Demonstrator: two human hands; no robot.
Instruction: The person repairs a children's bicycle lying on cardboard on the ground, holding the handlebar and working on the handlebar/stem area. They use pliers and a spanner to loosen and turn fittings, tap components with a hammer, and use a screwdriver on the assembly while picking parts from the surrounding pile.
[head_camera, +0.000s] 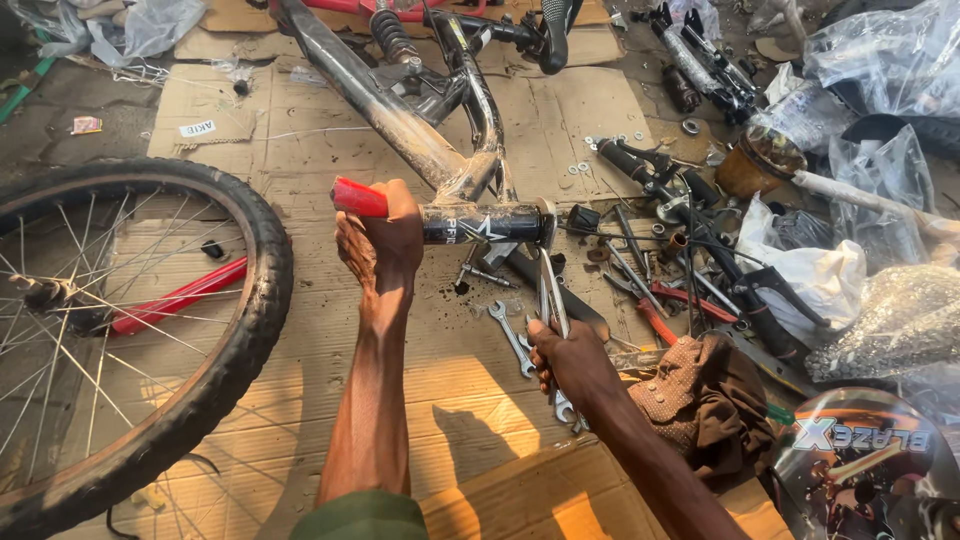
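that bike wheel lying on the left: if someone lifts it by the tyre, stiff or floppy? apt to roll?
The wheel probably lifts as one stiff piece: its spokes look intact and the tyre sits on the rim. It is likely light for its size, being mostly open space. Lying flat on the cardboard it should stay put, but stood on edge it would probably roll or topple.

Likely bicycle repair workshop, scattered wrenches (512, 338), wheel (120, 340), cardboard floor (300, 130)

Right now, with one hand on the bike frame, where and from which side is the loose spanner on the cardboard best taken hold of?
Take the loose spanner by its slim middle shank, coming from above. It lies flat on the cardboard, so only a pinch across its narrow edges would likely work. The right hand, gripping other spanners, lies closest; the left hand holds the frame.
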